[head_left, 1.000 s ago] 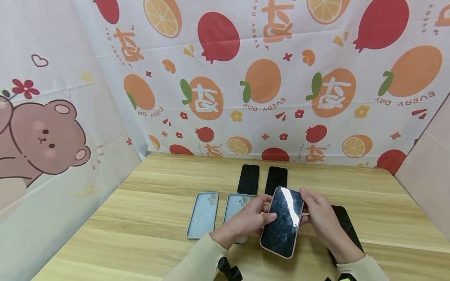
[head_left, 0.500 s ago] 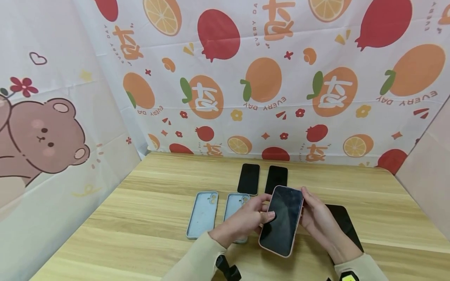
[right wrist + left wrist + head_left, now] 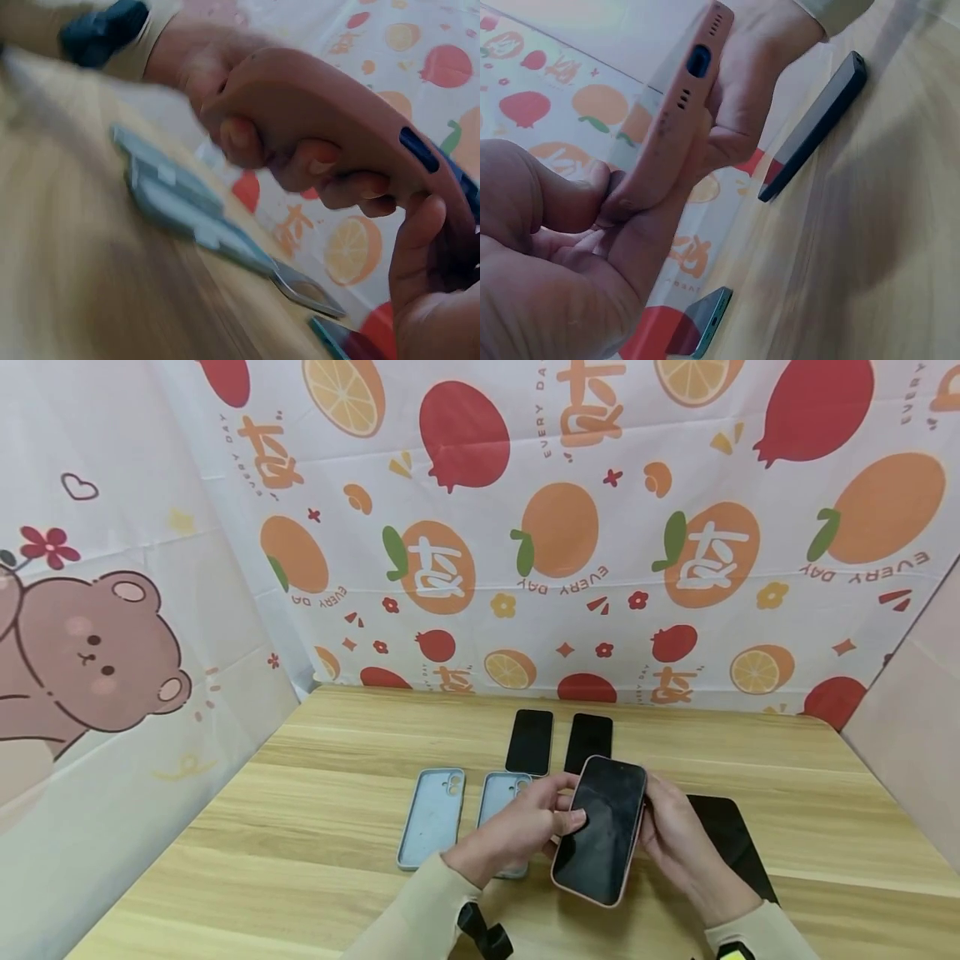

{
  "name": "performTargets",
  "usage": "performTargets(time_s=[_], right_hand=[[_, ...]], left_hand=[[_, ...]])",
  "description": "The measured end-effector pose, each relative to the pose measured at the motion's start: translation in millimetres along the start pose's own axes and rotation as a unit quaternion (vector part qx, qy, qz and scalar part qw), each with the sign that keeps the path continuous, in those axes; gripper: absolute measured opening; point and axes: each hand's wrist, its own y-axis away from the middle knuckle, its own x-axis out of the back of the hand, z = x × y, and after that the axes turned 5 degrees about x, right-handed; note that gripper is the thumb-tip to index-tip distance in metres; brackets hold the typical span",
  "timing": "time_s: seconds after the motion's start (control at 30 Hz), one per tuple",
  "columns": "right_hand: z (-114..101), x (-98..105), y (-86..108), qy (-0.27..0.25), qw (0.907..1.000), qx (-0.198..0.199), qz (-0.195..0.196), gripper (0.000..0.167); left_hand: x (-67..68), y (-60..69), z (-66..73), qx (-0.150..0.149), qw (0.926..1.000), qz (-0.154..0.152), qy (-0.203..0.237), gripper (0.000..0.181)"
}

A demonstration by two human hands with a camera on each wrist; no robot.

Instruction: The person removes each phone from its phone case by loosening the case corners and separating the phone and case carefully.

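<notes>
A smartphone with a dark screen sits in a pink phone case, tilted above the table. My left hand grips its left edge, thumb on the screen and fingers behind the case. My right hand holds the upper right edge; in the right wrist view its finger presses the pink case beside a side cutout. Blue of the phone shows through that cutout and past the case's rim near the corner. Part of the right hand's grip is hidden by the phone.
Two light blue phone cases lie left of my hands, one partly covered by the left hand. Two black-screened phones lie behind. A larger dark flat device lies on the wooden table beside my right forearm. A printed curtain hangs behind.
The bright glare has left the phone's screen as it tilted slightly. My right hand has shifted from the top right corner a little down the edge. The left hand keeps its grip.
</notes>
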Motion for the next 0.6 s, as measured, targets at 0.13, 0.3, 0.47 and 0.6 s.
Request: performTargets(time_s=[0.13, 0.3, 0.47, 0.6], right_hand=[[0.2, 0.2, -1.3, 0.102, 0.9934, -0.025, 0.045, 0.037], [3.0, 1.7, -2.8, 0.115, 0.9916, -0.038, 0.046, 0.043], [6.5, 0.1, -4.7, 0.066, 0.9931, -0.063, 0.073, 0.045], [5.5, 0.8, -4.0, 0.041, 0.9931, -0.071, 0.083, 0.045]], left_hand=[[0.4, 0.1, 0.3, 0.015, 0.9993, 0.018, -0.029, 0.032], [1.1, 0.1, -0.2, 0.026, 0.998, 0.035, -0.046, 0.035], [0.3, -0.6, -0.1, 0.028, 0.9979, 0.047, -0.035, 0.035], [-0.2, -1.3, 0.4, 0.026, 0.9981, 0.046, -0.032, 0.036]])
